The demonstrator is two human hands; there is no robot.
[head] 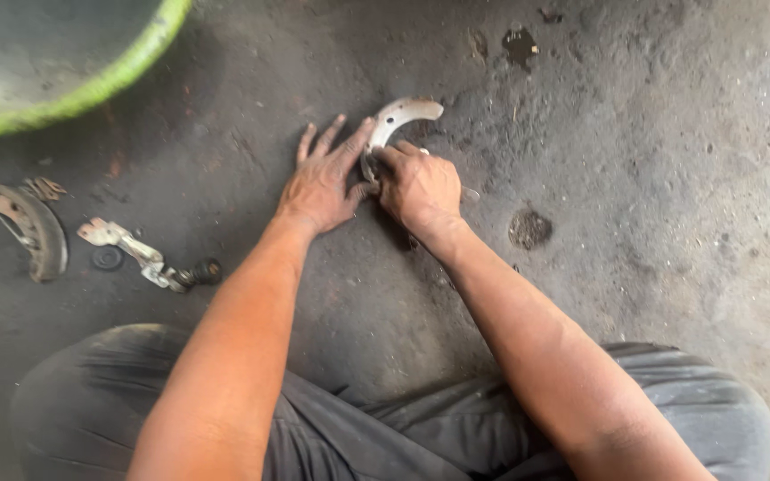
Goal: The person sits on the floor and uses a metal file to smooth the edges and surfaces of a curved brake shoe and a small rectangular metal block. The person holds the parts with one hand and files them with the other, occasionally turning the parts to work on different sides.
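Working on a Curved Metal Piece on the Floor

Sitting on the dirty grey floor (652, 178), a person has both hands near the top middle of the frame. The left hand (321, 183) lies flat with its fingers spread out, and one fingertip touches the curved metal shoe (400, 116). It presses down and grips nothing. The right hand (421, 185) is curled tight around the lower end of the same shoe, maybe with a small part inside it, but that part is hidden.

It looks like the person is fixing or pulling something at the bottom of the shoe. A good next move needs a firm hold and a steady push from the flat hand.

At the left edge lies another curved shoe (28, 227). Beside it are a bent metal lever (126, 249) and a small dark round piece (107, 258). A green-rimmed tub (109, 80) sits in the upper left.
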